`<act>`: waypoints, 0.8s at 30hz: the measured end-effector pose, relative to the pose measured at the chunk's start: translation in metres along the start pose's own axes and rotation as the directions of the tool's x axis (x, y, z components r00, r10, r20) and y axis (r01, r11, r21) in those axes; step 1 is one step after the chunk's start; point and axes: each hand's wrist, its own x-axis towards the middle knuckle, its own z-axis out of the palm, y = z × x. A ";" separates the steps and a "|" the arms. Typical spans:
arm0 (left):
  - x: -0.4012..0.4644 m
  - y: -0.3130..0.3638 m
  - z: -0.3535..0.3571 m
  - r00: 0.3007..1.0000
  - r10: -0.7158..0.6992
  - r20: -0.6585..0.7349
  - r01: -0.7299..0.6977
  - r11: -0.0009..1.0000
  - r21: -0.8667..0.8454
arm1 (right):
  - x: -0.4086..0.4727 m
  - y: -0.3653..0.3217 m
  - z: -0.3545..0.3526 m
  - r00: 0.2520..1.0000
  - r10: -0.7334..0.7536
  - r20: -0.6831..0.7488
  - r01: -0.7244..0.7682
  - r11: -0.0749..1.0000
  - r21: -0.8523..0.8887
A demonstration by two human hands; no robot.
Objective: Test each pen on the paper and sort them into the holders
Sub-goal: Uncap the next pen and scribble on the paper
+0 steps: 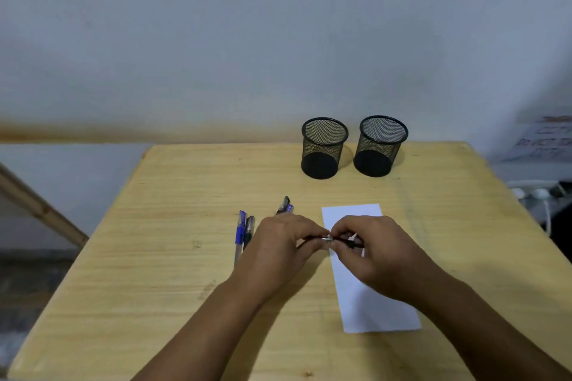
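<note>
Your left hand (280,246) and right hand (370,249) both pinch one pen (328,238) over the paper (365,303); it looks light, stiff and slick; hold the barrel, not the tip.

We're looking down on a light wooden table (173,226) with visible grain, pushed up against a pale grey-blue wall (247,25). A brownish stain band (93,130) runs along the wall at about tabletop height. At left a slanted wooden beam (40,210) crosses over dark floor (31,281). At right, a white power strip (538,193) (blurred), with a printed sheet (544,141) above it.
</note>
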 end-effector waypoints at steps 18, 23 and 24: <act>0.002 0.007 0.004 0.962 -0.272 -0.022 0.272 0.952 0.138 | -0.021 0.030 0.000 0.954 0.277 -0.114 -0.232 0.923 0.306; 0.005 -0.005 0.017 0.920 -0.385 -0.069 0.379 0.833 0.403 | -0.023 0.034 0.005 0.891 0.449 -0.064 -0.303 0.693 0.655; 0.005 -0.006 0.019 0.915 -0.394 -0.081 0.390 0.819 0.420 | -0.024 0.033 0.005 0.891 0.447 -0.075 -0.286 0.682 0.673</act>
